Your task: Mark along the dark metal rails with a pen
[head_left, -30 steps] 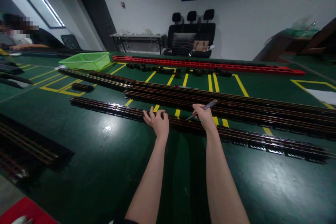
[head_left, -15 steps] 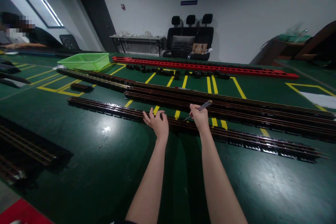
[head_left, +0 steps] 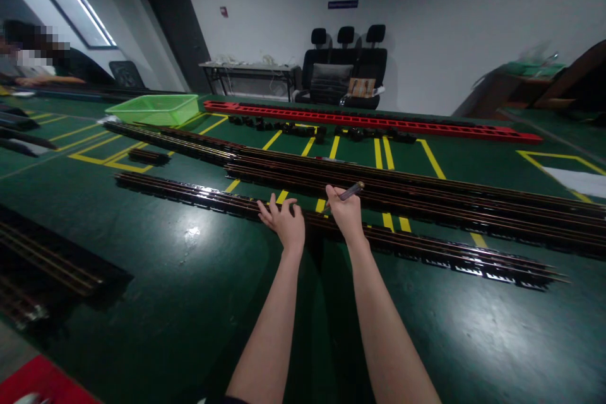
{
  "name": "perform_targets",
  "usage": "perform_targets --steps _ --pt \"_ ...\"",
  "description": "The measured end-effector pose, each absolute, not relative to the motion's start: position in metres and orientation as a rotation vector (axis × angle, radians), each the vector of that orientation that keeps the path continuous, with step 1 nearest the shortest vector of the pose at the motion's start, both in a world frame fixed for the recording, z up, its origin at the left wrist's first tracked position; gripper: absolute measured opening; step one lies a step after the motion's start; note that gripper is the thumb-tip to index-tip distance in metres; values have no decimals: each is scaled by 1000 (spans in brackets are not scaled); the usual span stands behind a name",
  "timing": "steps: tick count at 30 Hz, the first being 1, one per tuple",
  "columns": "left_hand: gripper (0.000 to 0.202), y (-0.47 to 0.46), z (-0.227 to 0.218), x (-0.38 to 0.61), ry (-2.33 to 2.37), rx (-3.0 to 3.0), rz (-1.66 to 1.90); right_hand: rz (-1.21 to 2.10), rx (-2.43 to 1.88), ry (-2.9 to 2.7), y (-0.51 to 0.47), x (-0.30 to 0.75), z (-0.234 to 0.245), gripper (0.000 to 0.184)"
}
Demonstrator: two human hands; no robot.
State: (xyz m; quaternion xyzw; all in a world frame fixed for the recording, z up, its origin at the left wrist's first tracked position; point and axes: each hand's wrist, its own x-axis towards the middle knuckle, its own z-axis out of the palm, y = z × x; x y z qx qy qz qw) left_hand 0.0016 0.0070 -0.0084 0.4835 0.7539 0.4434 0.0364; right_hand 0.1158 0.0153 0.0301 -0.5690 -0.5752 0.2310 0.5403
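A long dark rail strip [head_left: 426,251] with copper lines lies across the green table in front of me. My left hand [head_left: 284,221] rests on it with the fingers spread over its top. Just to the right, my right hand [head_left: 344,211] is closed round a slim pen-like tool [head_left: 349,190], whose tip points down at the same strip. Behind it lie several more long rail strips [head_left: 426,192] side by side.
A green plastic basket [head_left: 156,108] stands at the back left. A long red rail [head_left: 379,121] and small black parts [head_left: 303,128] lie at the far edge. Another person sits at the far left. A dark tray of strips [head_left: 42,271] lies at my near left.
My right hand with the tool has slid left along the strip, closer to my left hand. The left hand has kept its place on the strip.
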Motion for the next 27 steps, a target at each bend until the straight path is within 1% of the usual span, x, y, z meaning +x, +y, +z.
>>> perform_targets --steps 3,9,12,19,27 --pt "20 6 -7 2 2308 1508 1343 575 -1342 -1380 16 115 29 49" --pt "18 4 -5 1 2286 1553 1310 845 -1302 -1356 12 125 34 47" --pt "17 4 -5 1 2292 1539 1304 916 -1266 -1372 10 130 37 45" --pt "18 4 -7 1 2282 1552 1312 947 -1262 -1423 9 137 39 41" --pt "17 4 -7 0 2273 1556 1310 942 -1313 -1368 8 162 34 42"
